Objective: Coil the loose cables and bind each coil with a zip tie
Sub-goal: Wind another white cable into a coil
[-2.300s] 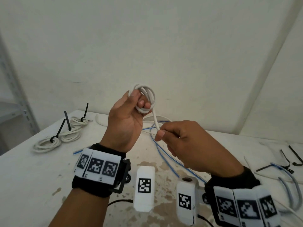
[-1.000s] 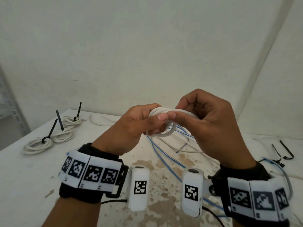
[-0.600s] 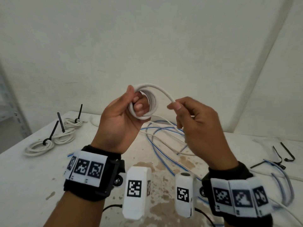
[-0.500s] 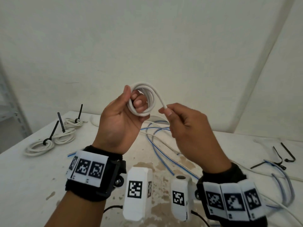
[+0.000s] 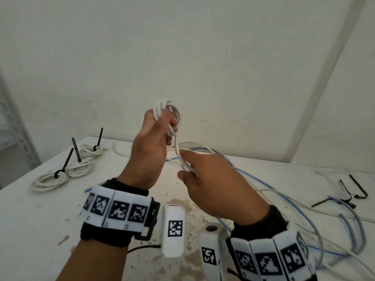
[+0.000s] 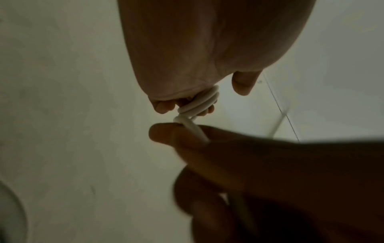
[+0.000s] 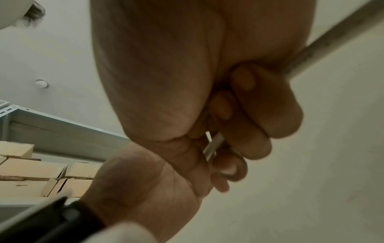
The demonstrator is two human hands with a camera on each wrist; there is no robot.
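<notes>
Gripping white coil point(image 5: 169, 116) above table point(image 5: 30, 209).

Since half a second ago the right hand point(image 5: 213, 179) has dropped lower, drawing the white cable point(image 5: 178, 151) down from the coil point(image 5: 168, 112).

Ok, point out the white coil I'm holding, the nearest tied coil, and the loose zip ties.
white coil point(image 5: 170, 110): head view, top loops.
nearest tied coil point(image 5: 48, 180): head view, front loops.
loose zip ties point(image 5: 354, 191): head view, black straps.
</notes>
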